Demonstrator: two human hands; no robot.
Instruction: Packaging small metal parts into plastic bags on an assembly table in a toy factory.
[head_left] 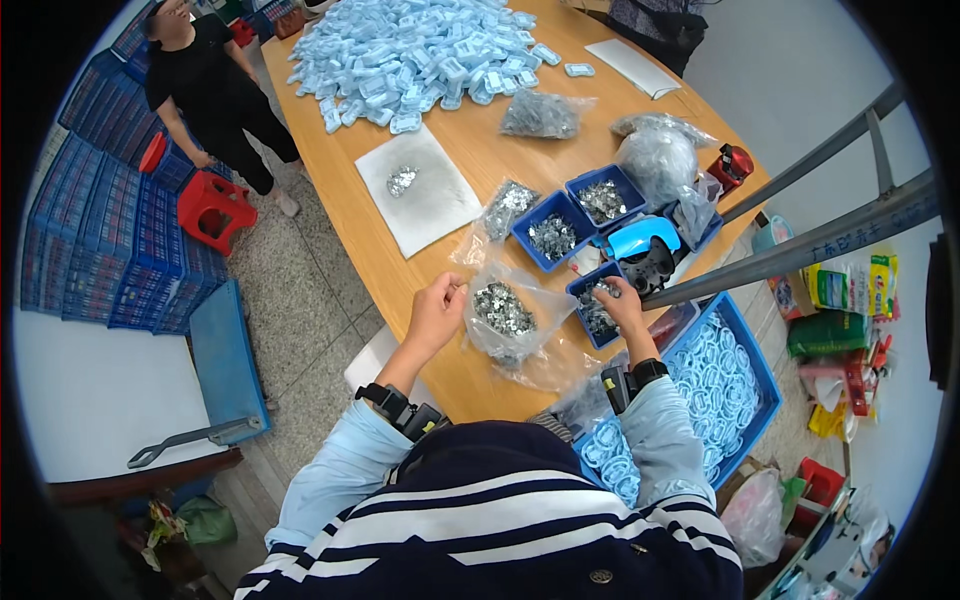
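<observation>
A clear plastic bag [533, 300] stands with its mouth spread, and small shiny metal pieces [503, 309] fill its middle. My left hand [437, 312] pinches the bag's left edge between closed fingers. To the right is a small blue bin [598, 338] of similar metal pieces. My right hand [622, 306] reaches over this bin with its fingers curled down among the pieces; what they grip is too small to make out. Just beyond stand two more blue bins, one holding metal pieces [552, 238] and the other likewise filled [603, 201].
Light-blue plastic parts [420, 55] are heaped at the table's far end. Metal pieces lie on a white sheet [420, 215]. A blue crate [765, 400] of light-blue rings sits at right, beneath a grey metal bar [800, 248]. Another person [215, 90] stands at left near a red stool [213, 212].
</observation>
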